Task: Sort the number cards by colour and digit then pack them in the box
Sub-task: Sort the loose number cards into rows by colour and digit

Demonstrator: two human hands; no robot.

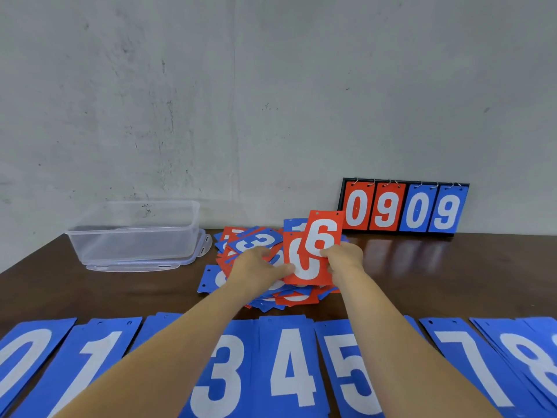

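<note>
Above pile, left hand pinching red 0, right hand pinching upright red 6

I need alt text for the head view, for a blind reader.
The right hand holds a red 6 card and the left hand a red 0 card over a mixed card pile. Sorted blue cards lie in a near row; a clear box stands at left.
</note>
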